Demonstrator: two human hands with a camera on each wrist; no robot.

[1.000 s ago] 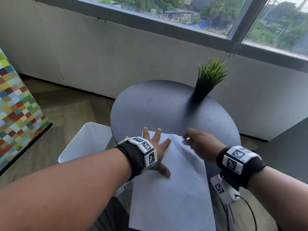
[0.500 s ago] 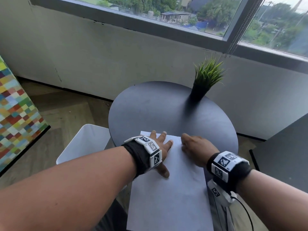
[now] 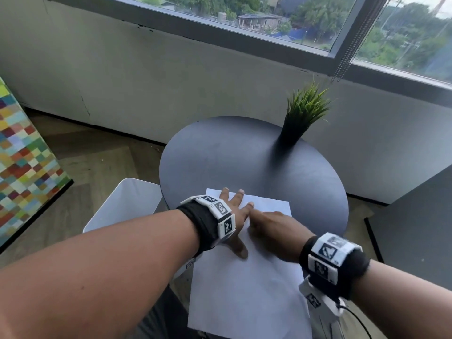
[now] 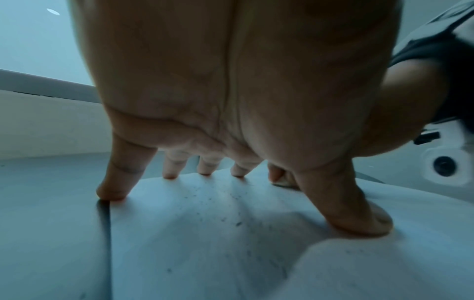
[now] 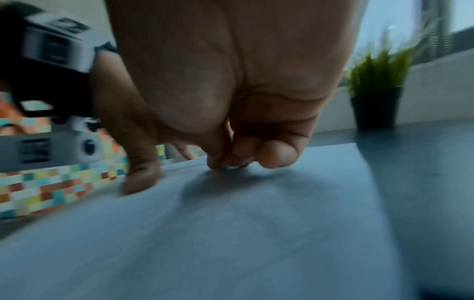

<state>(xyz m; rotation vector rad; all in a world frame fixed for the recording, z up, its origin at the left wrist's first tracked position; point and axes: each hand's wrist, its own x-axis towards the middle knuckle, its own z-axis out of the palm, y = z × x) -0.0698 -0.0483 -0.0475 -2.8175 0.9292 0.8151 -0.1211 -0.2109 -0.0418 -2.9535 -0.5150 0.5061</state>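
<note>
A white sheet of paper [image 3: 244, 289] lies on the near part of a round dark table [image 3: 244, 155], and its near end hangs over the table's edge. My left hand [image 3: 234, 209] is spread flat on the sheet's far left part, its fingertips [image 4: 169, 172] and thumb pressing down. My right hand [image 3: 271, 228] is on the sheet just to the right, almost touching the left index finger. In the right wrist view its fingers [image 5: 277, 154] are curled under, and the thumb and fingertips touch the paper [image 5: 231, 223]. No grip on the sheet shows.
A potted green plant [image 3: 303, 113] stands at the table's far right. A white container [image 3: 122, 206] sits on the floor left of the table. A multicoloured panel [image 3: 22, 167] is at far left, a dark cabinet [image 3: 415, 228] at right, and wall and window lie behind.
My right hand has slid left across the sheet's far part, from its far right corner to beside the left index finger. The left hand stays spread on the paper.
</note>
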